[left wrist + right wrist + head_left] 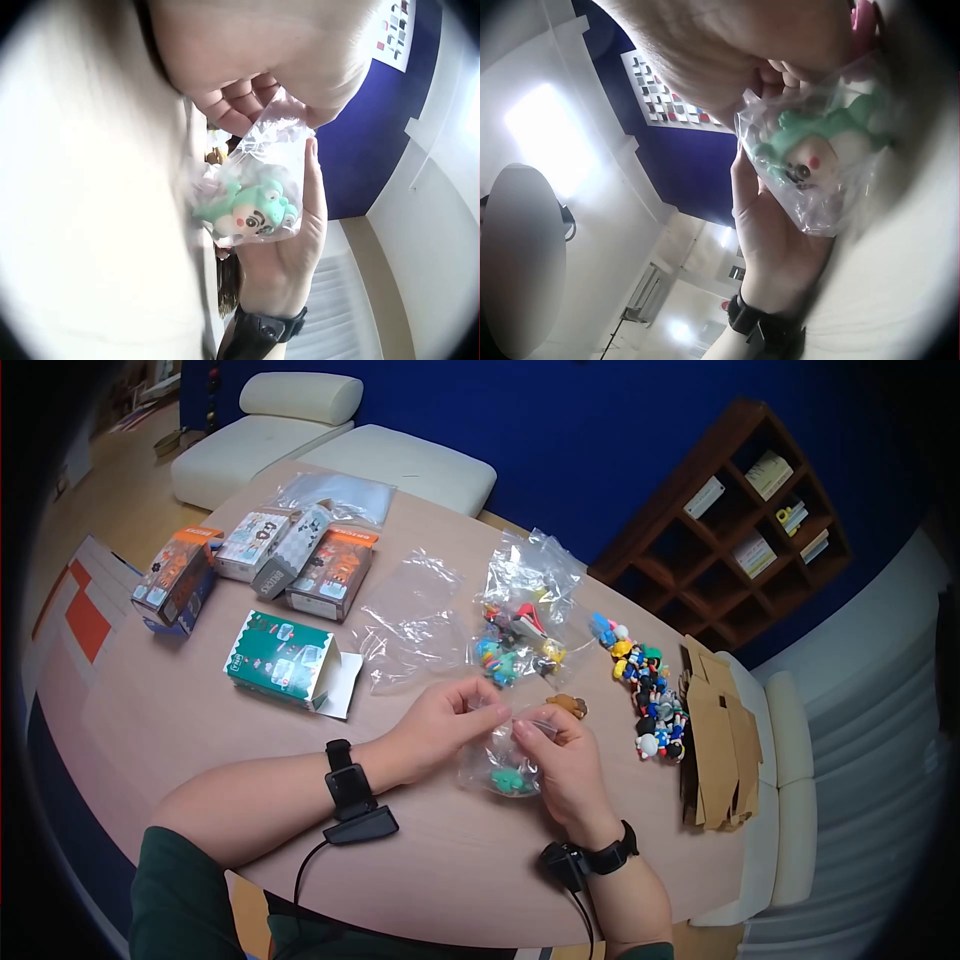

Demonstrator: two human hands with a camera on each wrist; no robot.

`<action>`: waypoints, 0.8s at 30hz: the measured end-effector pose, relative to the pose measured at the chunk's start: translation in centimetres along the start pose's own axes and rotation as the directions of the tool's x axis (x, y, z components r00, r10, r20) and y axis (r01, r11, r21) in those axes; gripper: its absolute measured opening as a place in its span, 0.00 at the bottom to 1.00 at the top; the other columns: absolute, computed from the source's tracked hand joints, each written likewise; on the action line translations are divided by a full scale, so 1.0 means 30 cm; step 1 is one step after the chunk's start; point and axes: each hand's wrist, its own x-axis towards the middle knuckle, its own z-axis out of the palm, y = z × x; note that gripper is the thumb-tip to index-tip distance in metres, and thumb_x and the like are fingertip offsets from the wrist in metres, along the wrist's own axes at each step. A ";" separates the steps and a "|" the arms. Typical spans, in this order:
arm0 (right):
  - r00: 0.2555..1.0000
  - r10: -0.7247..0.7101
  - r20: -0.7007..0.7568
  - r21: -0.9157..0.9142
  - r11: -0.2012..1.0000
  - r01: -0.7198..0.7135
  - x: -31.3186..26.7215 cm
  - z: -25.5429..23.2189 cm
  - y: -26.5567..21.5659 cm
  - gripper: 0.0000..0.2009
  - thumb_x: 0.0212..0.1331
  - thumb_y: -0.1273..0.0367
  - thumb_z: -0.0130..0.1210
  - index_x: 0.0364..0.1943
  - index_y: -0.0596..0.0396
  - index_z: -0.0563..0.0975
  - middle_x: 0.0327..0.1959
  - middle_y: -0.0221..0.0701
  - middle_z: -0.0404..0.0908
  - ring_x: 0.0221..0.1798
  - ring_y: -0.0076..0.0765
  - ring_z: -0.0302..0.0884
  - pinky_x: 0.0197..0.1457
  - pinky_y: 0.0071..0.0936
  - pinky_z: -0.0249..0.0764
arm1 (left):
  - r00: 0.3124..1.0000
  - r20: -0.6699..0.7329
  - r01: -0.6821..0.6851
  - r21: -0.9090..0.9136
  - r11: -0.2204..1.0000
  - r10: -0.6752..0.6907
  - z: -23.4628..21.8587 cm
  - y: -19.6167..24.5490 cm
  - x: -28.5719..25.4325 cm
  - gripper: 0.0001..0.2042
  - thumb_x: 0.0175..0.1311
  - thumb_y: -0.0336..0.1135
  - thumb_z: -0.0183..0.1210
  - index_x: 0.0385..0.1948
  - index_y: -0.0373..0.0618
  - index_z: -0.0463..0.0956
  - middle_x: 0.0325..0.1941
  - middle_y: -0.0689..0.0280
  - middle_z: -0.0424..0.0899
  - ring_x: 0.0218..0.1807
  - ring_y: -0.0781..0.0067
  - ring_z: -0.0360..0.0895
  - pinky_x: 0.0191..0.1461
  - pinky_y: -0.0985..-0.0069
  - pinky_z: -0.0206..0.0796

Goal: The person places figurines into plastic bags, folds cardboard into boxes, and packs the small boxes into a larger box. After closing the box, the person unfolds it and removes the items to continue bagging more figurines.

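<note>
Both hands meet over the middle of the table at the mouth of a small clear plastic bag point(472, 772). My left hand point(440, 722) pinches the bag's top edge between thumb and fingers. Right beside it, my right hand point(572, 765) pinches the same edge from the other side. Inside the bag lies a green frog-suited toy figure point(262, 206), with a pale face and a red cheek dot; it hangs at the bag's bottom, below the fingers. A brown toy figure point(566, 705) lies just beyond the right hand.
Ahead are bagged toy figures point(495, 650) and an empty-looking clear bag point(410, 625). Loose figures point(640, 690) lie rightward, beside flattened cardboard point(722, 740). At left stand an open green box point(280, 655), an orange box point(338, 575) and other printed boxes. Cables trail from both wrist cameras.
</note>
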 end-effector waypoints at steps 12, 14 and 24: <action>0.986 -0.155 -0.068 -0.015 0.988 0.154 0.001 0.029 0.066 0.06 0.72 0.70 0.57 0.45 0.57 0.79 0.36 0.26 0.81 0.36 0.18 0.77 0.41 0.19 0.75 | 0.998 0.014 -0.062 0.064 0.996 0.061 0.021 0.030 -0.015 0.08 0.71 0.35 0.63 0.41 0.42 0.77 0.39 0.69 0.85 0.40 0.85 0.81 0.42 0.84 0.71; 0.986 -0.153 -0.070 -0.028 0.988 0.152 0.002 0.036 0.069 0.06 0.72 0.69 0.55 0.45 0.56 0.79 0.35 0.25 0.80 0.35 0.18 0.77 0.41 0.19 0.75 | 0.999 0.021 -0.044 0.067 0.997 0.042 0.015 0.038 -0.016 0.08 0.71 0.35 0.63 0.42 0.43 0.77 0.39 0.70 0.84 0.40 0.86 0.80 0.42 0.85 0.70; 0.945 -0.326 -0.040 -0.161 0.935 0.316 -0.022 0.024 0.077 0.07 0.75 0.68 0.52 0.44 0.57 0.76 0.34 0.25 0.79 0.34 0.17 0.76 0.38 0.18 0.72 | 0.998 0.059 0.021 -0.029 0.999 -0.019 0.043 0.039 -0.024 0.09 0.71 0.35 0.63 0.45 0.43 0.76 0.41 0.71 0.83 0.42 0.85 0.79 0.47 0.83 0.71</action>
